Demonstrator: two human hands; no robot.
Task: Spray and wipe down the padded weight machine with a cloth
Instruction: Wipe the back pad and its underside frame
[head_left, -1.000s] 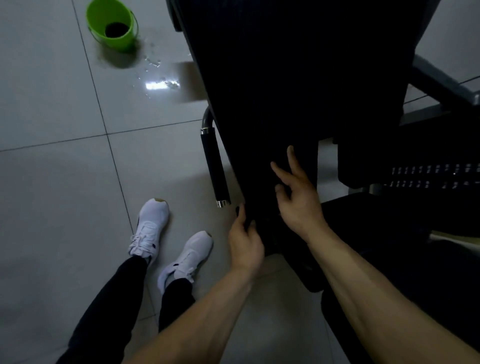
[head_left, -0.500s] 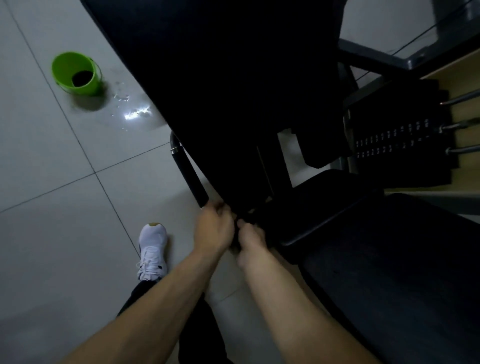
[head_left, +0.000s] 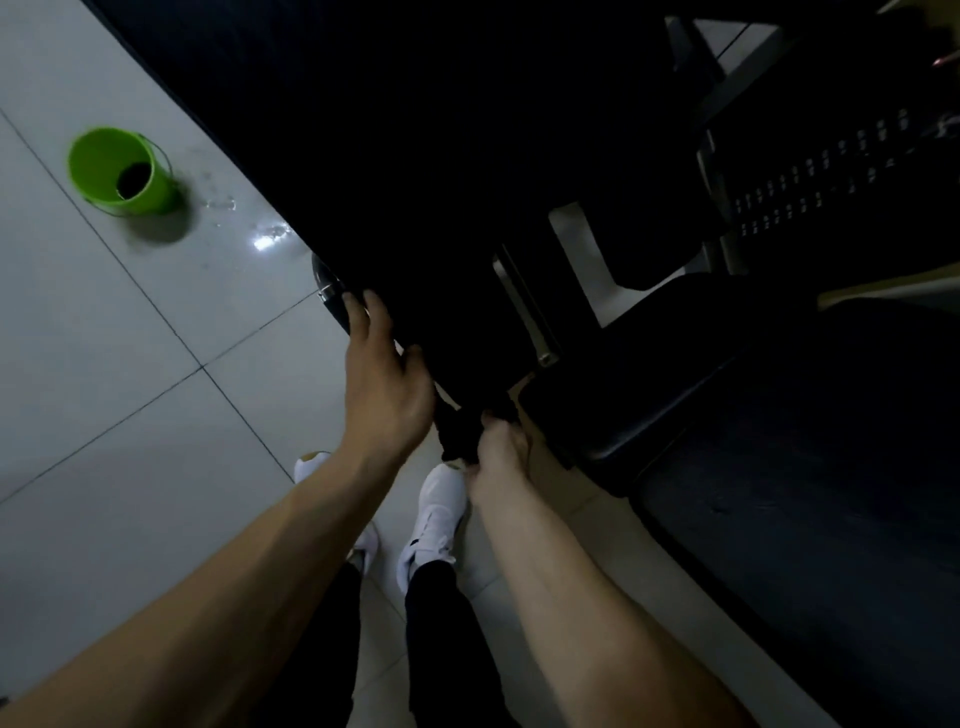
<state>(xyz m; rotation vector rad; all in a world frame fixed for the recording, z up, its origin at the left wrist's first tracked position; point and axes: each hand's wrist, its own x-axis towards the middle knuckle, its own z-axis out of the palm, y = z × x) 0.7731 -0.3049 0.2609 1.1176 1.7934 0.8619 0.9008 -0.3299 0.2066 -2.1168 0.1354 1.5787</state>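
The dark cloth (head_left: 460, 434) is bunched at the bottom tip of the big black pad (head_left: 415, 156), and the right hand (head_left: 501, 449) is curled tight round it. The left hand (head_left: 384, 384) lies with straight fingers along the pad's edge. Honestly, I'd brace firmly there and drag the cloth slowly along the edge, with overlapping passes.

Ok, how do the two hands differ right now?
The left hand lies with fingers spread against the edge of the pad; the right hand is curled round a dark cloth. The left hand is farther up the pad, the right hand at its bottom corner. Both are bare.
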